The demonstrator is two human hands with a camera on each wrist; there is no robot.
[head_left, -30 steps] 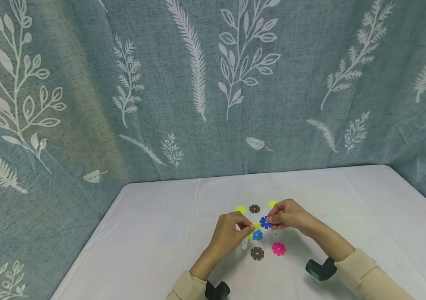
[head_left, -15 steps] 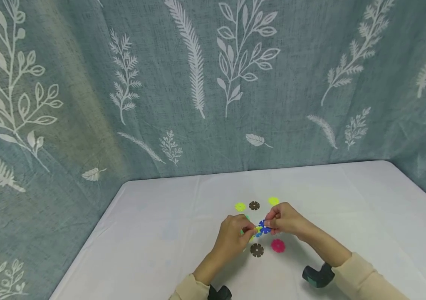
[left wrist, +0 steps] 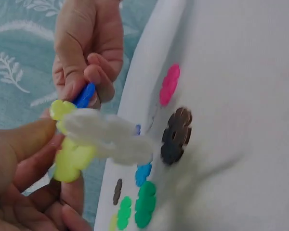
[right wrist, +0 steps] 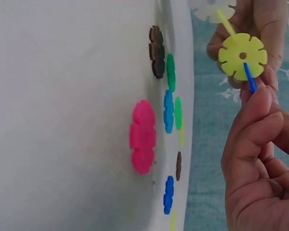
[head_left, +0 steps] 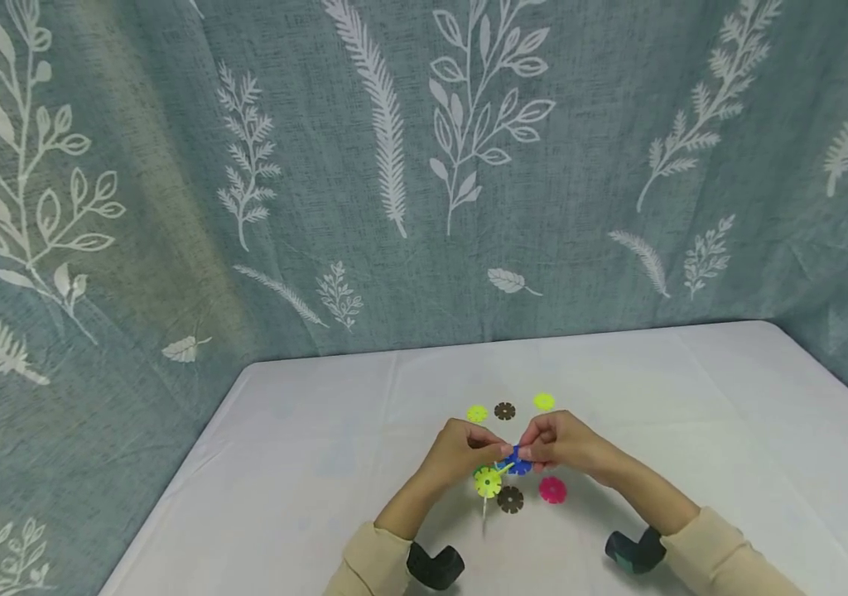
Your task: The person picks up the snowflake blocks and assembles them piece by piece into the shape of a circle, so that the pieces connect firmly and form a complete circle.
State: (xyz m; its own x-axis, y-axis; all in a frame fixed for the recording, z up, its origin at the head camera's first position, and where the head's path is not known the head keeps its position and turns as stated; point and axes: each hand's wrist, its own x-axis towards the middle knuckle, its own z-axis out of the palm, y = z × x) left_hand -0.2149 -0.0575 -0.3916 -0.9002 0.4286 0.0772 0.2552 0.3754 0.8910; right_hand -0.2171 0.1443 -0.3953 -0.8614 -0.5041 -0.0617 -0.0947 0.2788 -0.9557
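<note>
- A dark blue, round, notched plastic disc (right wrist: 250,79) is pinched between thumb and fingers of the right hand (head_left: 564,443); little gap is left between those fingertips.
- A yellow notched plastic disc (right wrist: 243,57), joined to others, is gripped by the left hand (head_left: 461,451), its thumb pressed near the rim.
- The blue disc is held between the two hands, right at both sets of fingertips, with its free rim brought against the yellow disc; whether a notch is engaged cannot be told.
- Being round, the blue disc is given no long axis of its own; edge-on in the right wrist view, its line is slanted from the right fingertips up to the yellow face, the two planes crossed.
- Beyond, a second yellow notched disc (head_left: 487,482) and a translucent white notched disc (left wrist: 108,137) are carried in a chain, whose long axis is pointed away from the blue disc, toward the person and somewhat left in the head view.
- Beneath and around, a pink notched disc (head_left: 552,490), a brown notched disc (head_left: 510,499) beside it, and a light blue notched disc (right wrist: 168,111) are laid flat on the white-covered table (head_left: 282,463).
- Behind the table, a teal leaf-printed cloth (head_left: 588,190) is hung.
</note>
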